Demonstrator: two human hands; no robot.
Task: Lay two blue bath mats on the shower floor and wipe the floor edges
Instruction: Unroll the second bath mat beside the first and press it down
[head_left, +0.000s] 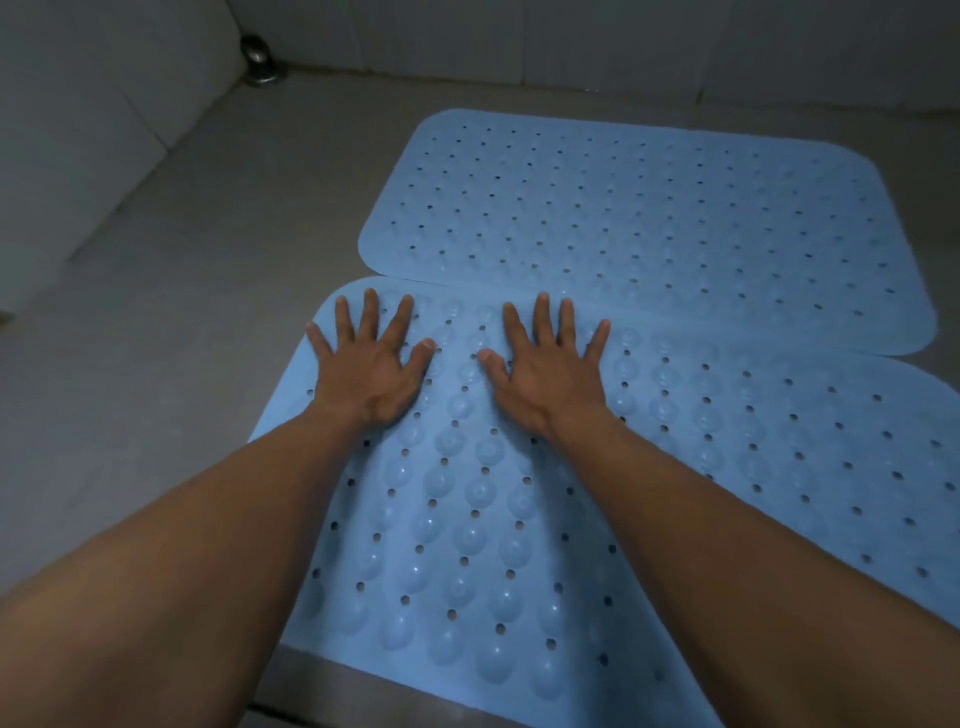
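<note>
My left hand (370, 364) and right hand (545, 366) lay flat, fingers spread, gripping nothing, on the near mat (467, 519); its long axis ran rightward, the far mat (649, 218) just beyond my fingertips.

There is a single view, from the person's head, looking forward and steeply down from close above the near blue mat (467, 519). Relative to that mat, the camera sits over its near edge and faces across it toward the far wall (571, 36). The wide lens bends the mat's edges, and the forearms enter from the bottom corners.
</note>
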